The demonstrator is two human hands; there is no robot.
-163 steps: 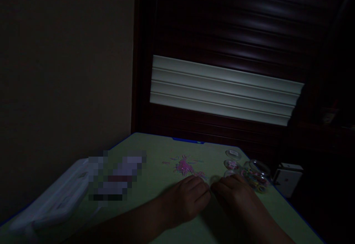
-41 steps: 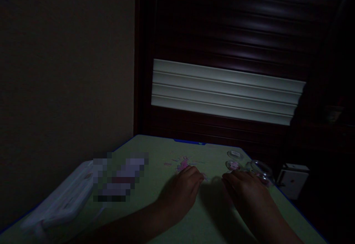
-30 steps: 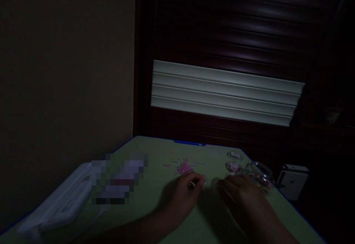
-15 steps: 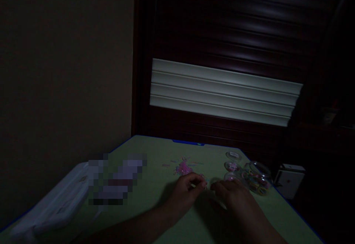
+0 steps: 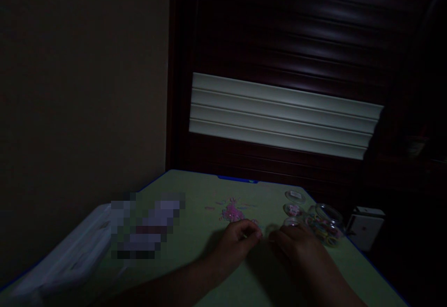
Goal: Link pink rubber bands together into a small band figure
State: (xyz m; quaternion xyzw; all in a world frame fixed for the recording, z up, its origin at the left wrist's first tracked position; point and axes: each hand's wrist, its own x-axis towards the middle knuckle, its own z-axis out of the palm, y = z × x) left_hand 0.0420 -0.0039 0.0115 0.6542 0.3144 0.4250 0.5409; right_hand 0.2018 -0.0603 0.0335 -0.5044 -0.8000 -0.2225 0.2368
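The room is very dim. My left hand (image 5: 236, 241) rests on the green table (image 5: 195, 190) with its fingertips pinched together, just in front of a small heap of pink rubber bands (image 5: 232, 212). My right hand (image 5: 296, 246) lies beside it, fingers curled, their tips almost touching the left hand's. Something tiny seems held between the two hands, but it is too dark to tell what. A clear jar (image 5: 324, 225) on its side, with several coloured bands in it, lies just right of my right hand.
Two small round clear lids or dishes (image 5: 295, 196) sit behind the jar. A white plastic bag or case (image 5: 75, 255) lies at the table's left edge beside a blurred-out patch. A white box (image 5: 366, 225) stands off the table's right. A wall and a dark shutter stand behind.
My hands, apart 1.4 s ago, have drawn together until the fingertips nearly meet. The left hand pulled back slightly from the pink heap and pinched shut.
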